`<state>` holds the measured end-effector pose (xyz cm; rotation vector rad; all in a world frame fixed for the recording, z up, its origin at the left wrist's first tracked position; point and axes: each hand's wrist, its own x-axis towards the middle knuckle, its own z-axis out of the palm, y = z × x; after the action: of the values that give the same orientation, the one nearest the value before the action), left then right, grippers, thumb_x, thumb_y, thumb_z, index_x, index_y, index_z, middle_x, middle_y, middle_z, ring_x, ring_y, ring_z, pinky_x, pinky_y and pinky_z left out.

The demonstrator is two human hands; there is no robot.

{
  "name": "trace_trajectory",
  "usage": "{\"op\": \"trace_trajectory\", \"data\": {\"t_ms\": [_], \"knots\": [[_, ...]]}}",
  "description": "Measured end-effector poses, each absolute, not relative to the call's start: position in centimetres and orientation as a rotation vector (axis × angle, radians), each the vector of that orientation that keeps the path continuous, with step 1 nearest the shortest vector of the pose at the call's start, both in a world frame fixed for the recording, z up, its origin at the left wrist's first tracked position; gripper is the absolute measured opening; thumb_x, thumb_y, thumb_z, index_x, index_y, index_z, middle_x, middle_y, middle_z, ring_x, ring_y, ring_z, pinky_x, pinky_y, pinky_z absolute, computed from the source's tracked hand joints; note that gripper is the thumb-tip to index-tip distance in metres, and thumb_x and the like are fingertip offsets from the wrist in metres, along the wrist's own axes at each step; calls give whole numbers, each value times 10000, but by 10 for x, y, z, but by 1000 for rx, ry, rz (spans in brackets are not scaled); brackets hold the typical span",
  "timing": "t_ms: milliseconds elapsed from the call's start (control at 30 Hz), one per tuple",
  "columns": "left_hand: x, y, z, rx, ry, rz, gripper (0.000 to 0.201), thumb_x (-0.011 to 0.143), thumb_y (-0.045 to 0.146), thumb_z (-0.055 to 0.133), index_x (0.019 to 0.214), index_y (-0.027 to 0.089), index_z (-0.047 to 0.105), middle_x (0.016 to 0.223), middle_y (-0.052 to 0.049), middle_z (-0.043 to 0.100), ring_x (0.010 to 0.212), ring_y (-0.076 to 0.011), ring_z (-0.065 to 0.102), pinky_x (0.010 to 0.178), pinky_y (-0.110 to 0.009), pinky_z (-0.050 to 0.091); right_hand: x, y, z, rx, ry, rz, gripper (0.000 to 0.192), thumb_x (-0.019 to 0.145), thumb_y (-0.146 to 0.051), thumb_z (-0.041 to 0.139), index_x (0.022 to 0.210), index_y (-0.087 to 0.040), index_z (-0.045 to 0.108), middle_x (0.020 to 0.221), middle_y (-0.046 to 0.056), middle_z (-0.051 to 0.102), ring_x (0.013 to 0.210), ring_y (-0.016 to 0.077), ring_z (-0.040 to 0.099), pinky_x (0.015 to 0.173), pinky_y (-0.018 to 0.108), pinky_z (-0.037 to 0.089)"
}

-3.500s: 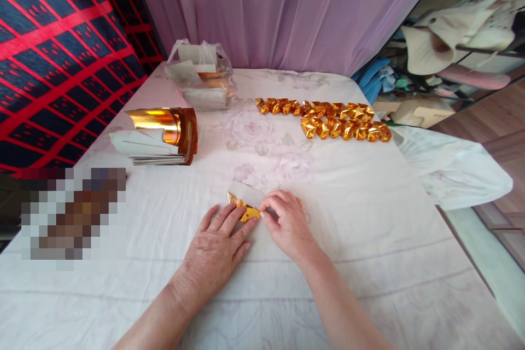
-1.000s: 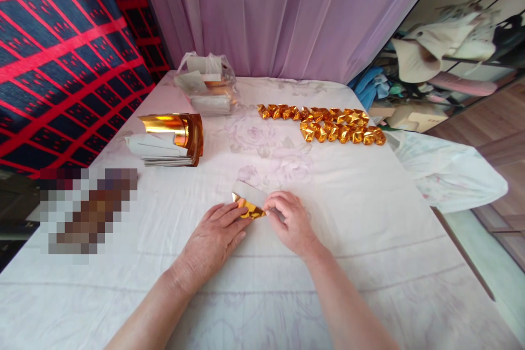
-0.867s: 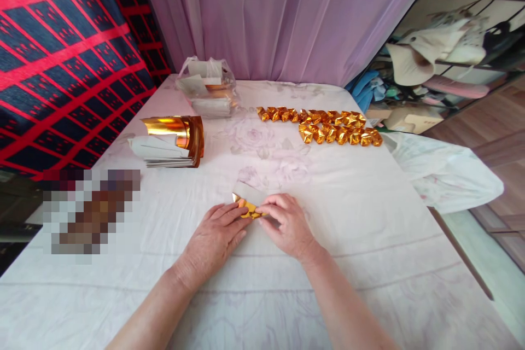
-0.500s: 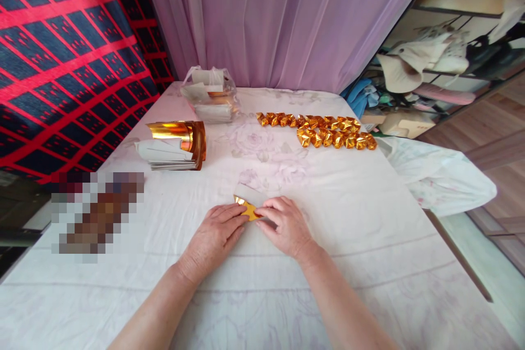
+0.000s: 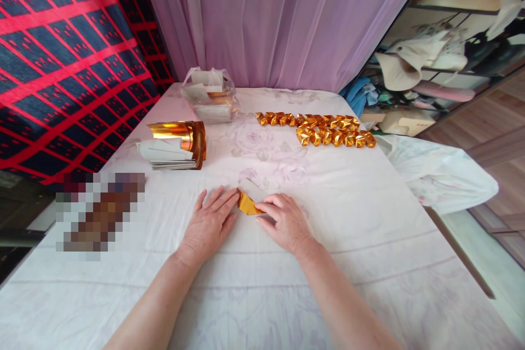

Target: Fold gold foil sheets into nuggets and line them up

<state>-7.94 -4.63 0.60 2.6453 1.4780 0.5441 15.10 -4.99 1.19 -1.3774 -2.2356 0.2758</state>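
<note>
A partly folded sheet of gold foil paper (image 5: pixel 248 204) lies on the cloth between my hands, a golden flap facing up and its pale backing showing along the far edge. My left hand (image 5: pixel 210 220) rests flat with fingers spread, a fingertip at the paper's left corner. The thumb and fingers of my right hand (image 5: pixel 285 223) are closed on the paper's right end, hiding that end. Beyond, folded gold foil pieces (image 5: pixel 336 137) stand in two rows toward the right.
A stack of gold foil sheets (image 5: pixel 174 147) sits at the left, with a clear plastic bag of more paper (image 5: pixel 209 95) behind it. A blurred-out object (image 5: pixel 104 213) lies at the left edge. A white bag (image 5: pixel 447 175) hangs by the table's right side, near cluttered shelves.
My left hand has shifted slightly left, its fingers spreading off the middle of the paper. More of the gold flap shows now. My right hand stays at the right end.
</note>
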Motion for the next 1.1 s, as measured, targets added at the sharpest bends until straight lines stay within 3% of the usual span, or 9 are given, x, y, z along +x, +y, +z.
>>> {"op": "trace_trajectory", "data": {"t_ms": [433,833,1100], "knots": [[-74,-49,11,2678,1437,463,395,970,273,454,1354,244,540,1433,-57,554,1374,-295,440,1163,-588,216,150,-49,14,-1411,-2287,200,148,848,-236,699,990,-244,741,939,45,682,876,206,598,798,353,466],[-72,-52,15,2673,1430,450,291,938,255,503,1207,234,611,1480,-86,500,1388,-320,417,1134,-603,271,154,-47,14,-1371,-2384,56,115,886,-271,682,983,-229,728,917,48,672,831,191,587,738,329,428],[-71,-52,14,2653,1422,484,426,951,287,497,1373,227,501,1411,-81,572,1357,-295,445,1164,-596,189,155,-46,10,-1324,-2352,-72,93,928,-267,627,906,-235,711,872,32,681,774,177,579,710,318,422]]}}
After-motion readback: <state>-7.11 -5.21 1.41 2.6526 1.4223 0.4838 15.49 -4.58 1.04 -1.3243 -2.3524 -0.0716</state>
